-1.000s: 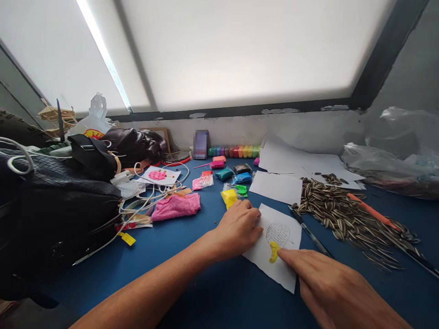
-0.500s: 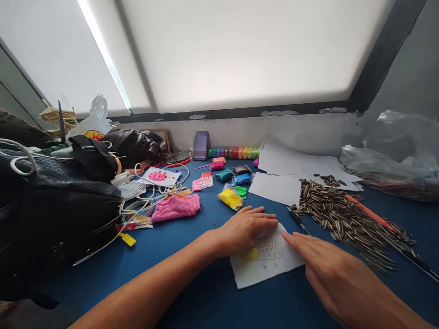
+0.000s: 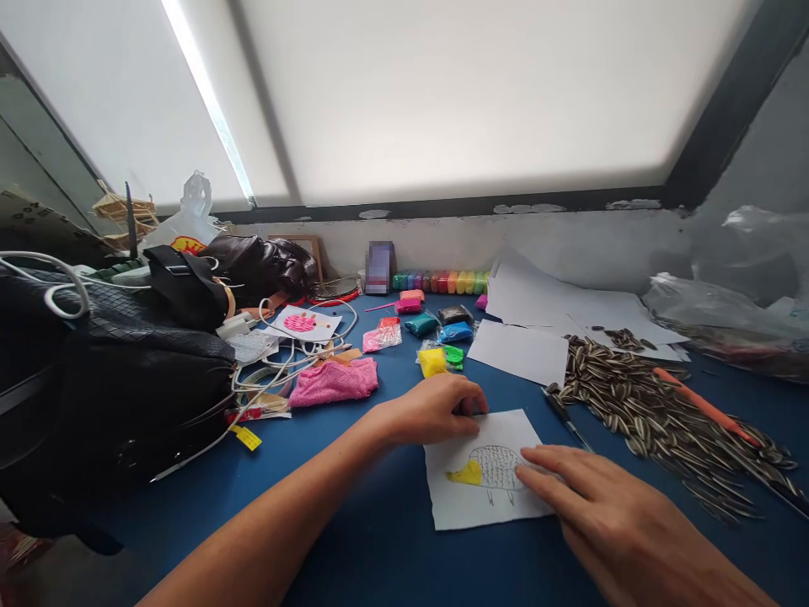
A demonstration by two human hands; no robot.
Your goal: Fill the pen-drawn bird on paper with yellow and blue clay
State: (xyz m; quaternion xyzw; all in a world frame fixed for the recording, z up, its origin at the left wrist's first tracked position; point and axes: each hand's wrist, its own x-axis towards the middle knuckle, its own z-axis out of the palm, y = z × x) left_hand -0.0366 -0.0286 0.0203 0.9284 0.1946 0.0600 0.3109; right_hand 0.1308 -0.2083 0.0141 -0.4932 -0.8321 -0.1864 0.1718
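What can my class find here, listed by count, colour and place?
Sheet: 1, white and yellow, front centre
Seeds: uncountable pile, dark striped, right
Pen: 1, black and clear, left of seeds
Strip: 1, orange, on seeds
Papers: several, white, behind seeds
Packets: several, mixed colours, centre
Packet row: 1, multicoloured, back
Phone: 1, dark, screen blurred, back
Cloth: 1, pink, left of centre
Card: 1, white and pink, behind cloth
Cables: several, white, left
Tag: 1, yellow, left
Bags: several, dark or clear, both sides
Clutter: uncountable, mixed, back left
Table: 1, blue, underneath
Blind: white, back
Left hand: 1, on sheet
Right hand: 1, on sheet
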